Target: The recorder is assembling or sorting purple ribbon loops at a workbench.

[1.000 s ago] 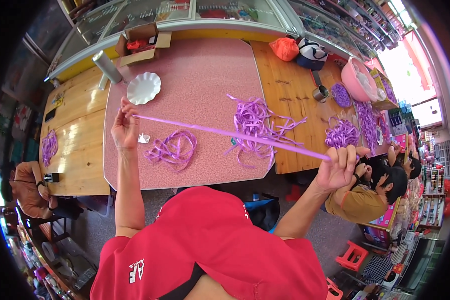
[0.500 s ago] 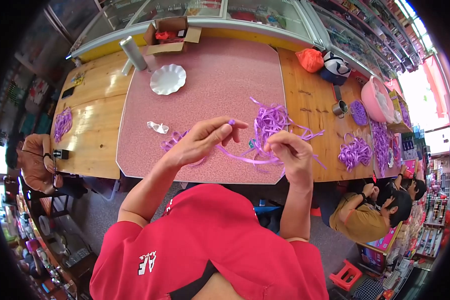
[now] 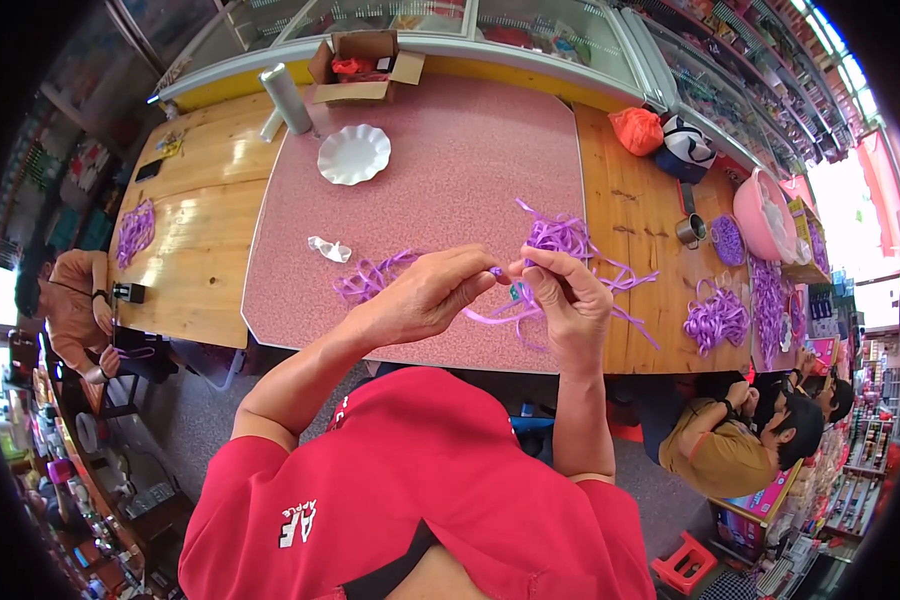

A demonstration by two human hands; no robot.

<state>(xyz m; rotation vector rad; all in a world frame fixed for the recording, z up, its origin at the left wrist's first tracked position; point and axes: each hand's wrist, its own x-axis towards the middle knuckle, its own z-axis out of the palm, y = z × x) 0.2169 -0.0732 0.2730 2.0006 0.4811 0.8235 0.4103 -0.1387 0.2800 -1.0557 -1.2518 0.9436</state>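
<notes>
pink surface point(image 3: 450, 160): cardboard box point(image 3: 353, 93) stood at its far edge, left of middle. purple ribbon heap point(image 3: 560, 236) lay at its right edge, strands trailing past. left hand point(image 3: 422, 294), above the near half, pinched with thumb and fingertips; right hand point(image 3: 570, 305) was just beside, fingers curled toward thumb, grip unclear. white scalloped plate point(image 3: 354, 154): toward far left corner. white scrap point(image 3: 330, 249): near left edge. folded purple ribbon piece point(image 3: 496, 272): at left fingertips, above the surface, right of middle.
</notes>
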